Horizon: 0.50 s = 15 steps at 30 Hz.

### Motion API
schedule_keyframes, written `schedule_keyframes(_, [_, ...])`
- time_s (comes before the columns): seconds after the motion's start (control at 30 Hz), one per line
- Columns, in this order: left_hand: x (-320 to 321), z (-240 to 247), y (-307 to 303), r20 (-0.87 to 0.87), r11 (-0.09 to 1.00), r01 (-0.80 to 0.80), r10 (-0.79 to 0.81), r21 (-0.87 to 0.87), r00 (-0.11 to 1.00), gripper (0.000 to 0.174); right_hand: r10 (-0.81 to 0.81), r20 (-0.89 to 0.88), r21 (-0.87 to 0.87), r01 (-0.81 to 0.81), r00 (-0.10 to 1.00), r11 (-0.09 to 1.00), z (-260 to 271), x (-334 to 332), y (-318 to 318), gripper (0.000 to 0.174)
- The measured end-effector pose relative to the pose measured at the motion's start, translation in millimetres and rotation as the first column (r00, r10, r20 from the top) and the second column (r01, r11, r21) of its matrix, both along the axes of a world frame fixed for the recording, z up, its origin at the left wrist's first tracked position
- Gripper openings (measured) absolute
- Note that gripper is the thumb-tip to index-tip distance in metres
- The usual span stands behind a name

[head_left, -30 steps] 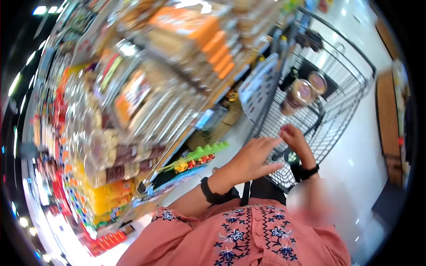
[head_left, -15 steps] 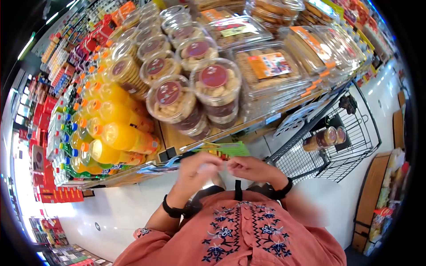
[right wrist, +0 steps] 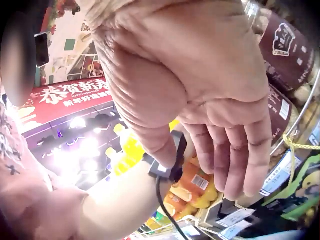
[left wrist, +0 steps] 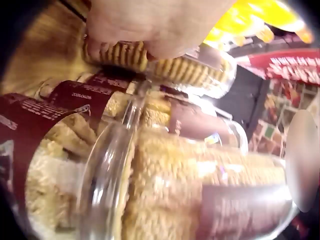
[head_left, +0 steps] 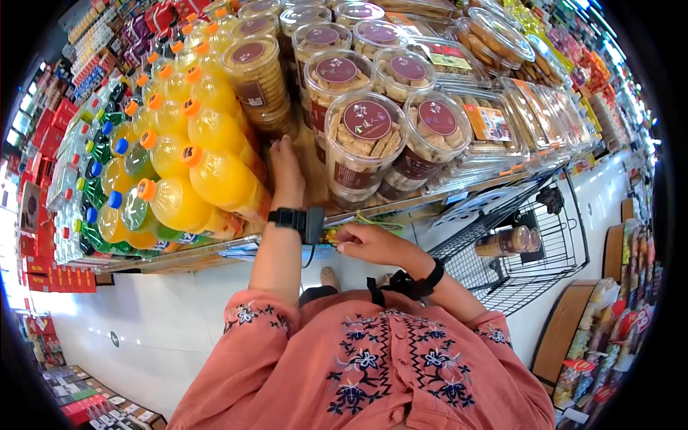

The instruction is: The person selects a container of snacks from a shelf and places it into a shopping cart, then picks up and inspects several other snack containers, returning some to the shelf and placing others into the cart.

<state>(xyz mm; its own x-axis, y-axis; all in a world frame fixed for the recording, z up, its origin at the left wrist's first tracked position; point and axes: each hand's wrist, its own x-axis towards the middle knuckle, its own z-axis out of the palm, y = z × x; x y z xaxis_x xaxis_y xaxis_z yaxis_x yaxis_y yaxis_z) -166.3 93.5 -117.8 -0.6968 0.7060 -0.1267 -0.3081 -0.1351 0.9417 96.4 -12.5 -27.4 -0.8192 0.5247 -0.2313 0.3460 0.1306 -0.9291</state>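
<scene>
My left hand [head_left: 287,172] reaches over the display between orange drink bottles [head_left: 218,183] and clear cookie tubs [head_left: 365,132]. Its fingers are at the lower end of a tall tub of round cookies [head_left: 252,75]. From the left wrist, that hand [left wrist: 155,22] overlaps the side of the same tub [left wrist: 200,72], with cookies showing between its digits. Nearer this camera lie tubs of sesame-coated pieces [left wrist: 170,170]. My right hand [head_left: 373,244] hangs in front of the shelf edge, holding nothing. The right wrist view shows its palm [right wrist: 190,85] with loosely bent fingers.
A black wire cart [head_left: 512,276] stands at the right with cookie tubs [head_left: 505,242] inside. Flat cookie boxes [head_left: 494,125] are stacked along the display's right side. Price tags [right wrist: 280,172] line the shelf edge. Another stocked shelf [head_left: 609,337] is at the far right.
The view has swung from the cart toward the bottles and tubs. My left hand has moved from in front of my body out to the round-cookie tub. The right hand has stayed near the shelf edge.
</scene>
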Motion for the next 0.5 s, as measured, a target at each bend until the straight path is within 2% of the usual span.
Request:
schedule_keyframes(0.07, [0.8, 9.2, -1.2, 0.25, 0.997, -0.005, -0.013, 0.073, 0.968, 0.04, 0.015, 0.013, -0.011, -0.014, 1.0, 1.0, 2.7, -5.1, 4.0, 0.038])
schedule_keyframes(0.17, [-27.2, -32.1, 21.8, 0.244, 0.994, -0.034, 0.007, 0.106, 0.97, 0.036, 0.027, 0.005, -0.016, -0.027, 1.0, 1.0, 8.1, -11.7, 7.7, 0.037])
schedule_keyframes(0.27, [-17.5, -3.3, 21.8, 0.46, 0.983, -0.183, 0.162, 0.002, 0.873, 0.034, 0.01, -0.021, -0.022, -0.011, 1.0, 1.0, 11.2, -12.4, 6.6, 0.037])
schedule_keyframes(0.37, [-20.2, -8.4, 27.5, 0.428, 0.968, -0.25, 0.234, -0.019, 0.873, 0.035, -0.02, -0.022, -0.037, 0.019, 1.0, 0.999, 6.3, -10.0, 8.0, 0.037])
schedule_keyframes(0.5, [-6.6, 4.9, 20.1, 0.283, 0.978, -0.21, 0.204, -0.011, 0.937, 0.042, -0.014, -0.004, -0.024, 0.014, 1.0, 1.0, 9.6, -1.1, 5.7, 0.037])
